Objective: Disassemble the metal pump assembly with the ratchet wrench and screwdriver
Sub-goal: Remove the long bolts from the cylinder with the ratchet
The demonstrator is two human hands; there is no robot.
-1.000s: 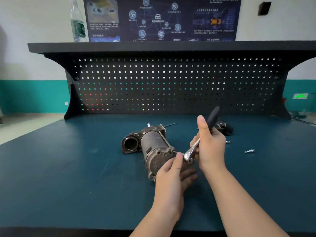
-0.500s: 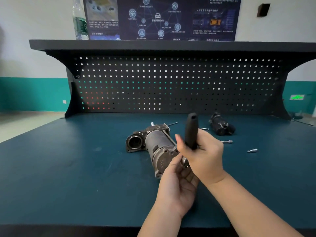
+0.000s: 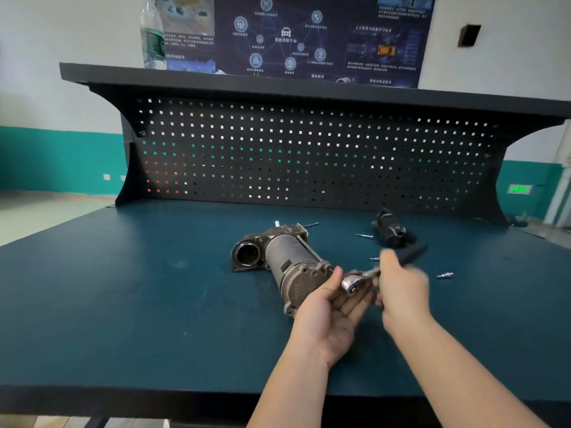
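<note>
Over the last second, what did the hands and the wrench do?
The right hand swung the ratchet wrench handle: up and right, then upright, now low to the right, blurred. The left hand stays at the wrench head by the pump assembly, which hasn't moved, nor the loose screws.
</note>
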